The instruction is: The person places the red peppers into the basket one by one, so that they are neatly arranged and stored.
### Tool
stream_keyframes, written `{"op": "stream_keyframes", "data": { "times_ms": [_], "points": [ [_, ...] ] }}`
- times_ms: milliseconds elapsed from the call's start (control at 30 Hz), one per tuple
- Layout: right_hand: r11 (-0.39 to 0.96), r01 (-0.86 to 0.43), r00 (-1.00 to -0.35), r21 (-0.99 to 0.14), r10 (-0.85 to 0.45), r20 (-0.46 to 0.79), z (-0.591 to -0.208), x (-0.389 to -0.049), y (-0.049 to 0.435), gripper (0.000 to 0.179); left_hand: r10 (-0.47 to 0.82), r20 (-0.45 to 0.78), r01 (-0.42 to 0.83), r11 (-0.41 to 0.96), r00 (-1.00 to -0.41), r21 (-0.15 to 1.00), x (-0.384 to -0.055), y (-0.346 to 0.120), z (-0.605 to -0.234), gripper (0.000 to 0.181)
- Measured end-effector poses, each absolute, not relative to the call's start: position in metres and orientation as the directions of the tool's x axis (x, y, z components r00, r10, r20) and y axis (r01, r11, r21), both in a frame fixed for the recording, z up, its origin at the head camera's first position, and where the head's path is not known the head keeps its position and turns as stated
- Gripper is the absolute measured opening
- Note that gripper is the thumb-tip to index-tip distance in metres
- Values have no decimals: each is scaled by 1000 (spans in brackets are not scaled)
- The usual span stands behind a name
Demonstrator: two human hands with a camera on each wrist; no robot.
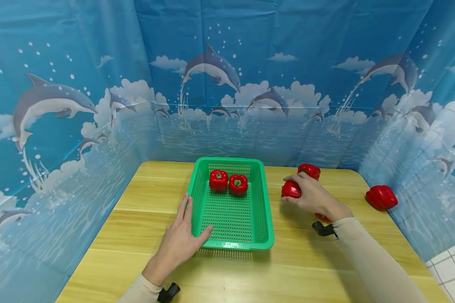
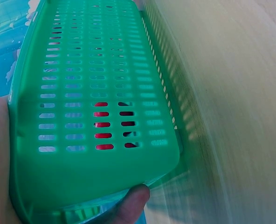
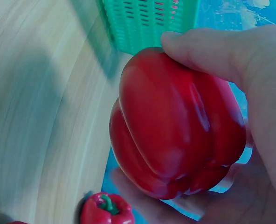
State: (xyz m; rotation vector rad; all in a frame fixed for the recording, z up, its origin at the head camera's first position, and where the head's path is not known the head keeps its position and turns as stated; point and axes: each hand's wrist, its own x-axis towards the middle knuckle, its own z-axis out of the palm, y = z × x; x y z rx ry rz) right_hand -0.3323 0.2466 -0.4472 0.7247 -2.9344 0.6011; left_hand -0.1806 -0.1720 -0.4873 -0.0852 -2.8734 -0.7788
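My right hand (image 1: 311, 194) grips a red bell pepper (image 1: 291, 190), thumb on one side and fingers around the other. In the right wrist view this bell pepper (image 3: 175, 126) is held on its side over the table. My left hand (image 1: 180, 240) rests at the near left corner of a green plastic basket (image 1: 268, 210), its fingers straight along the left rim and the thumb (image 2: 134, 203) at the front rim. Two red bell peppers, one on the left (image 1: 218, 181) and one on the right (image 1: 238, 185), stand side by side inside, toward the basket's far end.
Behind my right hand lies another red bell pepper (image 1: 309, 170); a further one (image 1: 323, 217) is mostly hidden beneath the wrist. At the right table edge sits a red bell pepper (image 1: 381, 197) against the blue dolphin curtain (image 1: 409, 202). The wooden table (image 1: 136, 227) carries everything.
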Motion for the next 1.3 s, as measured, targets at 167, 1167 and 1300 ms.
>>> {"op": "stream_keyframes", "data": {
  "times_ms": [167, 1167, 1300],
  "points": [
    [807, -461, -887, -368, -429, 169, -442, -329, 240, 68, 11, 186, 104, 862, -982, 496, -181, -172, -487, 110],
    [760, -542, -838, -359, -463, 287, -420, -315, 212, 59, 10, 154, 88, 857, -988, 507, -183, -173, -488, 114],
    [757, -552, -831, -350, -463, 309, -416, -314, 209, 58, 11, 168, 94, 863, -986, 496, -182, -172, -489, 112]
  ]
}}
